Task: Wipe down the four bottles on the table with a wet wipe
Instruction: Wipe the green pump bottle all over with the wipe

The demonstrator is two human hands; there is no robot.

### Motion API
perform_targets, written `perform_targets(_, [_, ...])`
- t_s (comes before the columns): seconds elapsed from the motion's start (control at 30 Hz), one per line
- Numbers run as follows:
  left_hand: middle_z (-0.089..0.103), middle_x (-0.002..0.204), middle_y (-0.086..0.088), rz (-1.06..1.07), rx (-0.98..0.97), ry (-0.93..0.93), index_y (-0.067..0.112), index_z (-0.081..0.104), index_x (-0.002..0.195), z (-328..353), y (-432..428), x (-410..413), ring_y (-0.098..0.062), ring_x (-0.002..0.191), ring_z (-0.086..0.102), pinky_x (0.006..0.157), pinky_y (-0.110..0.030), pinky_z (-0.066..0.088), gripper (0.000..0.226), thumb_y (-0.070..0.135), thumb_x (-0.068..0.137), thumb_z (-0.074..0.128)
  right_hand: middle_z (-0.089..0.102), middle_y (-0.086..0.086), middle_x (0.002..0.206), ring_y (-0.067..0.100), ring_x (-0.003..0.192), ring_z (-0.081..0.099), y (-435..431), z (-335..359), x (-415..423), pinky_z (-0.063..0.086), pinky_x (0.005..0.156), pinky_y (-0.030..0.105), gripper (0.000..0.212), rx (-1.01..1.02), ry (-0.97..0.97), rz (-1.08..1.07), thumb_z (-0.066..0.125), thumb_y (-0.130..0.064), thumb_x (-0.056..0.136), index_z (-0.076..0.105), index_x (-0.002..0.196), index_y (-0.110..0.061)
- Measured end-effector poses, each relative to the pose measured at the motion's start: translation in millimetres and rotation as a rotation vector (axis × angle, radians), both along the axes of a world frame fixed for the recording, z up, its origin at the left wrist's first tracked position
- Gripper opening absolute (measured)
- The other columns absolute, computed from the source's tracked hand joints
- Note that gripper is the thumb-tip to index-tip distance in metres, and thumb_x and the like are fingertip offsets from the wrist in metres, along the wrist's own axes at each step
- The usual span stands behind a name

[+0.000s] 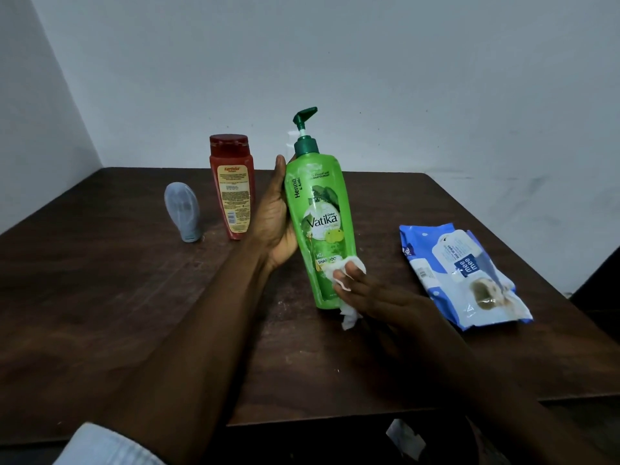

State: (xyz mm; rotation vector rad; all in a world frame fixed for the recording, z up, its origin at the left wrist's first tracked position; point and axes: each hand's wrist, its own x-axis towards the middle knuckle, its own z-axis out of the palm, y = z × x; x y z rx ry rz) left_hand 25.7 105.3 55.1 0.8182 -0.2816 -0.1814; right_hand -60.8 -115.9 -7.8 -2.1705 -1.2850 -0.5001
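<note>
1. Table [134, 297]. Dark brown wood, fills the middle and lower frame and carries everything listed.

2. Green pump bottle [318, 209]. Centre of frame, the task's thing in hand. Its long axis is near upright, with the pump toward the upper centre and the base leaning slightly to the right. I cannot tell if the base rests on the table or hangs just above it.

3. Wipes pack [463, 276]. Blue and white, lies flat at right of centre, apart from the bottle, flap side up.

4. Red bottle [232, 186]. Stands upright left of centre, just behind the left hand, back label toward the camera.

5. Left hand [273, 213]. Grasps the green pump bottle from its left side, thumb up along the edge. The fingers are hidden behind the bottle.

6. Right hand [372, 293]. Holds the wet wipe bunched in its fingers and presses it to the lower front of the green pump bottle.

7. Grey bottle [183, 211]. Stands cap-down at far left, near the red bottle.

8. Wet wipe [349, 315]. White and crumpled, with a tail hanging below the right hand.

Judgement: the wipe sits near the base, so most of the bottle's length lies up-frame from it, and a stroke would run up the axis. No fourth bottle is in view.
</note>
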Motion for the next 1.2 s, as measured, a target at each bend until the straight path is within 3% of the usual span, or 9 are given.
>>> perform_targets(0.17, [0.069, 0.111, -0.015, 0.024, -0.015, 0.027, 0.007, 0.058, 0.131, -1, 2, 1, -0.026, 0.099, 0.067, 0.090, -0.042, 0.057, 0.064, 0.057, 0.102, 0.030, 0.045, 0.008, 0.153, 0.021, 0.146, 0.037, 4, -2, 6, 0.037, 0.116, 0.038, 0.048, -0.044, -0.077, -0.040, 0.064, -0.001, 0.092, 0.054, 0.139, -0.002])
perform_targets(0.27, [0.068, 0.112, -0.015, 0.018, -0.016, 0.029, 0.006, 0.057, 0.133, 1, -1, -1, -0.026, 0.099, 0.067, 0.091, -0.041, 0.057, 0.065, 0.057, 0.102, 0.030, 0.033, 0.008, 0.160, 0.021, 0.151, 0.025, 17, 1, 10, 0.032, 0.119, 0.038, 0.052, -0.100, -0.142, -0.141, 0.050, -0.026, 0.102, 0.041, 0.148, -0.003])
perform_targets(0.33, [0.066, 0.115, -0.016, 0.009, -0.015, 0.040, 0.005, 0.052, 0.138, 4, -4, -3, -0.026, 0.100, 0.067, 0.090, -0.041, 0.058, 0.067, 0.057, 0.101, 0.031, 0.019, 0.007, 0.164, 0.019, 0.154, 0.010, 29, 7, 11, 0.021, 0.123, 0.036, 0.068, -0.158, -0.154, -0.219, 0.038, -0.049, 0.104, 0.028, 0.153, -0.004])
perform_targets(0.47, [0.059, 0.129, -0.019, -0.042, -0.061, 0.019, 0.005, 0.037, 0.151, 8, -9, -7, -0.029, 0.113, 0.063, 0.095, -0.042, 0.055, 0.079, 0.056, 0.091, 0.044, -0.003, 0.013, 0.167, 0.022, 0.154, -0.009, 48, 30, 17, 0.005, 0.126, 0.039, 0.090, -0.190, -0.150, -0.306, 0.033, -0.063, 0.098, 0.010, 0.157, 0.001])
perform_targets(0.63, [0.056, 0.137, -0.021, -0.101, -0.073, 0.025, 0.007, 0.042, 0.149, 5, -9, -7, -0.034, 0.125, 0.057, 0.109, -0.049, 0.044, 0.072, 0.059, 0.098, 0.036, -0.008, 0.016, 0.166, 0.026, 0.154, -0.011, 60, 55, 38, 0.006, 0.126, 0.048, 0.090, -0.170, -0.177, -0.327, 0.035, -0.059, 0.099, 0.004, 0.156, 0.003])
perform_targets(0.8, [0.070, 0.122, -0.013, -0.037, -0.050, -0.039, 0.012, 0.051, 0.139, 7, -13, -10, -0.025, 0.114, 0.067, 0.097, -0.040, 0.055, 0.058, 0.051, 0.106, 0.025, -0.004, 0.017, 0.166, 0.026, 0.154, -0.009, 65, 77, 60, 0.010, 0.125, 0.050, 0.089, -0.133, -0.206, -0.283, 0.034, -0.059, 0.099, 0.006, 0.156, 0.004])
perform_targets(0.97, [0.068, 0.127, -0.012, -0.050, -0.055, -0.035, 0.014, 0.068, 0.124, 7, -13, -12, -0.024, 0.118, 0.065, 0.102, -0.040, 0.052, 0.059, 0.053, 0.105, 0.026, -0.003, 0.017, 0.166, 0.027, 0.154, -0.008, 64, 78, 63, 0.012, 0.124, 0.051, 0.092, -0.129, -0.229, -0.275, 0.037, -0.061, 0.098, 0.007, 0.156, 0.004])
perform_targets(1.13, [0.066, 0.128, -0.012, -0.107, -0.078, -0.013, 0.013, 0.055, 0.138, 2, -14, -11, -0.026, 0.124, 0.060, 0.109, -0.043, 0.044, 0.060, 0.054, 0.105, 0.029, -0.002, 0.018, 0.166, 0.030, 0.154, -0.006, 59, 72, 58, 0.013, 0.123, 0.053, 0.094, -0.141, -0.223, -0.263, 0.040, -0.060, 0.096, 0.009, 0.155, 0.005])
perform_targets(1.2, [0.059, 0.136, -0.013, -0.138, -0.087, -0.002, 0.013, 0.044, 0.148, 2, -13, -10, -0.028, 0.135, 0.050, 0.116, -0.044, 0.037, 0.063, 0.055, 0.104, 0.029, -0.001, 0.019, 0.166, 0.030, 0.154, -0.006, 57, 67, 53, 0.012, 0.123, 0.054, 0.093, -0.161, -0.226, -0.241, 0.043, -0.059, 0.096, 0.011, 0.155, 0.005])
